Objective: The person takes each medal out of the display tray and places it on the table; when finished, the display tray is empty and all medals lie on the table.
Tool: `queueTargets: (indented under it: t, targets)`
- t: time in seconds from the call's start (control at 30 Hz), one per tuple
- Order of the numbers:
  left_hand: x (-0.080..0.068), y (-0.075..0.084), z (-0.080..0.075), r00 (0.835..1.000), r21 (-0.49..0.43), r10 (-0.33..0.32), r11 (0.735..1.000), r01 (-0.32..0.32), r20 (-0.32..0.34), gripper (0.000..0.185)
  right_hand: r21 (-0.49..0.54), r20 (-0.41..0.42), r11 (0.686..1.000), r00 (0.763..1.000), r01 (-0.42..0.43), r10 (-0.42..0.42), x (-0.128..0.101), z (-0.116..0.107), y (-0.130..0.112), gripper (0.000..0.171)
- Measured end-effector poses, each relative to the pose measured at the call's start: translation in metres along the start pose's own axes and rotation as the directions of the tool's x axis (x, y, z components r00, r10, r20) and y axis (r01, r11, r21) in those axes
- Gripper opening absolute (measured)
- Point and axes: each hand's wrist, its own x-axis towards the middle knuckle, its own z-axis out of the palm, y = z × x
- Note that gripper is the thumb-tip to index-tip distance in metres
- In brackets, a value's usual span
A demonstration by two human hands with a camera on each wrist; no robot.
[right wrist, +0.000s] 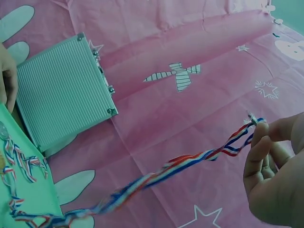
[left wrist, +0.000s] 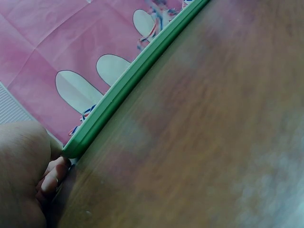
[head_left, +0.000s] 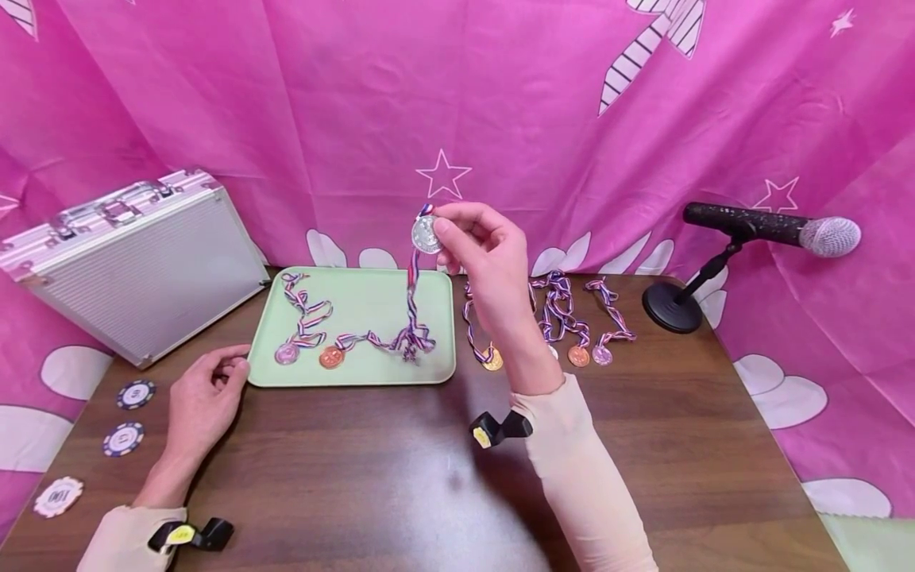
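Note:
Raised above the green tray [head_left: 350, 302], my right hand [head_left: 486, 254] pinches a silver medal [head_left: 426, 235] between thumb and fingers. Its striped ribbon [head_left: 412, 290] hangs down and bunches on the tray; the right wrist view shows this ribbon [right wrist: 171, 166] stretching from my fingers to the tray. My left hand [head_left: 207, 393] grips the tray's near left corner, fingers curled at the rim [left wrist: 76, 145]. On the tray lie a pale pinkish medal [head_left: 287, 353] and a bronze medal [head_left: 332, 357], both with striped ribbons.
Right of the tray lie a gold medal [head_left: 492, 360], a bronze medal [head_left: 579, 356] and others, partly behind my right arm. A microphone on a stand [head_left: 750, 226] is at the right. A silver case [head_left: 150, 270] and poker chips [head_left: 123, 438] are at the left. A pink curtain [head_left: 372, 103] hangs behind.

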Motion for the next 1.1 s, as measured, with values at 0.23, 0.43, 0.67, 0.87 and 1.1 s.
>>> queueTargets:
  t: [0.23, 0.43, 0.67, 0.87, 1.1]
  targets:
    - [0.0, 0.0, 0.001, 1.0, -0.004, -0.004, 1.0, 0.004, -0.008, 0.03, 0.003, -0.022, 0.997, 0.997, 0.075, -0.075, 0.007, 0.003, -0.002, 0.013]
    - [-0.001, 0.001, 0.0, 1.0, -0.004, -0.006, 1.0, 0.006, 0.001, 0.031, 0.028, -0.058, 0.999, 0.998, 0.033, -0.032, 0.017, 0.004, -0.006, 0.018]
    - [-0.002, 0.001, -0.002, 1.0, 0.002, -0.022, 1.0, 0.022, 0.015, 0.032, 0.083, -0.119, 0.995, 0.992, 0.061, -0.051, 0.025, 0.006, -0.01, 0.025]
    - [-0.002, 0.0, -0.003, 1.0, 0.002, -0.012, 1.0, 0.011, 0.021, 0.033, 0.07, -0.152, 0.994, 0.986, 0.082, -0.071, 0.023, 0.0, -0.009, 0.023]
    - [-0.002, 0.001, -0.004, 1.0, 0.001, -0.014, 1.0, 0.014, 0.015, 0.033, 0.072, -0.215, 0.994, 0.974, 0.088, -0.071, 0.018, -0.024, -0.025, 0.028]
